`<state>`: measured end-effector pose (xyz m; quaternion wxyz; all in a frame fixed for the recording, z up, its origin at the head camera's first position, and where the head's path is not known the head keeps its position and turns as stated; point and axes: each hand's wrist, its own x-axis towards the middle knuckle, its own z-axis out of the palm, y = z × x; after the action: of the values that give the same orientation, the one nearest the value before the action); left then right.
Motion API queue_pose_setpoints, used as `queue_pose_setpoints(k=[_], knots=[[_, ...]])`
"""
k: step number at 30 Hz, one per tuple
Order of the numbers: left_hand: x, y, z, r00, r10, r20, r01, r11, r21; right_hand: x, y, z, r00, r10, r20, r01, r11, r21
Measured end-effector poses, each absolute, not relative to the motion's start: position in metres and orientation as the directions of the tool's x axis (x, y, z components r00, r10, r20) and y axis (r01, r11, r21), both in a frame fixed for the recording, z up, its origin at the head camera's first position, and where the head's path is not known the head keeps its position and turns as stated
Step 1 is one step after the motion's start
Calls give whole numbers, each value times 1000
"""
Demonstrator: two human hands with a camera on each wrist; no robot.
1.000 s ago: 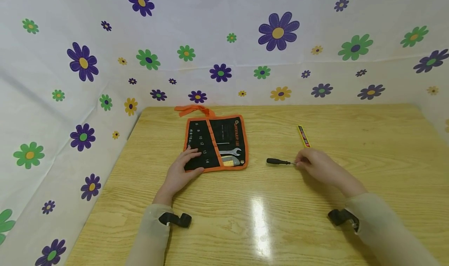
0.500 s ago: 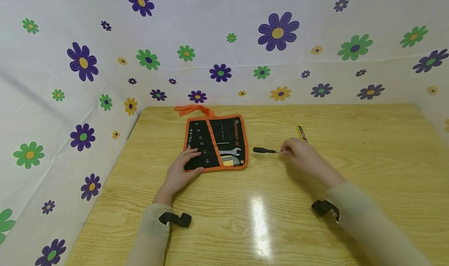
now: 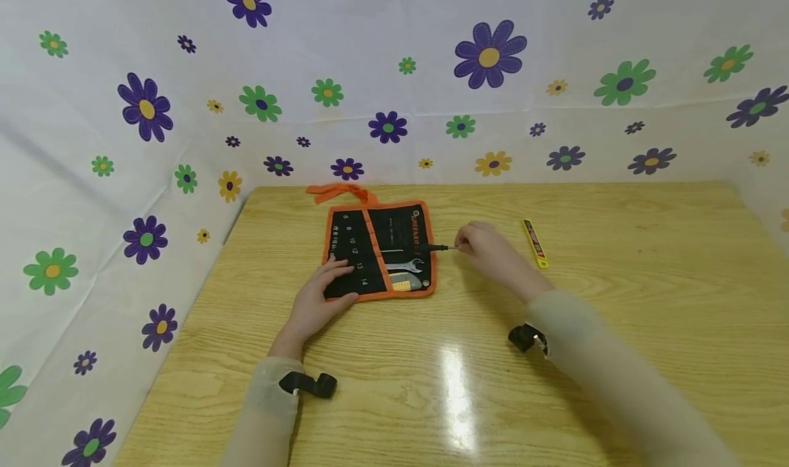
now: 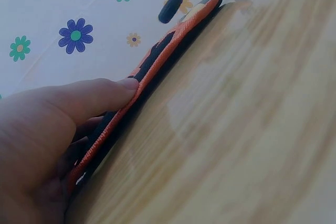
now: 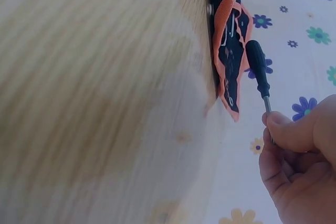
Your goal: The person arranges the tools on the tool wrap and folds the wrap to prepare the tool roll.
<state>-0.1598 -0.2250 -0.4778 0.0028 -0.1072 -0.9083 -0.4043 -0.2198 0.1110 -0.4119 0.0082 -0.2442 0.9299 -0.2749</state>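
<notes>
My left hand (image 3: 314,299) rests on the lower left of a black tool pouch (image 3: 394,227) with orange edging, its fingers spread over the numbered pockets. In the left wrist view the thumb (image 4: 113,94) presses along the pouch's near edge. My right hand (image 3: 493,251) pinches a screwdriver (image 3: 436,247) by its metal shaft, the black handle pointing left over the pouch's right edge. From the right wrist view, the screwdriver (image 5: 257,66) appears raised above the table. Out of the pouch's pockets stick an open-ended wrench (image 3: 409,266), a yellow-and-grey utility knife (image 3: 405,282) and a thin metal rod (image 3: 392,251).
A narrow yellow item with a dark and red label (image 3: 535,244) lies on the wooden table (image 3: 616,248), right of my right hand. The pouch's orange tie strap (image 3: 335,192) stretches behind it. Flower-printed white cloth (image 3: 431,124) hangs along the back and left.
My right hand has carried the screwdriver leftward and slightly away from me to the pouch, uncovering the yellow item. My left hand and the pouch have stayed still.
</notes>
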Motion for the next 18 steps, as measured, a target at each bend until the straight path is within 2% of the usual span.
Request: queue_pose_setpoints(k=[9, 18], knots=[[-159, -224, -477, -975, 197, 99, 206, 656, 726, -238, 85, -414, -853, -492, 177, -513, 722, -465], [-159, -225, -476, -976, 194, 98, 203, 647, 735, -249, 61, -420, -858, -490, 153, -500, 732, -463]])
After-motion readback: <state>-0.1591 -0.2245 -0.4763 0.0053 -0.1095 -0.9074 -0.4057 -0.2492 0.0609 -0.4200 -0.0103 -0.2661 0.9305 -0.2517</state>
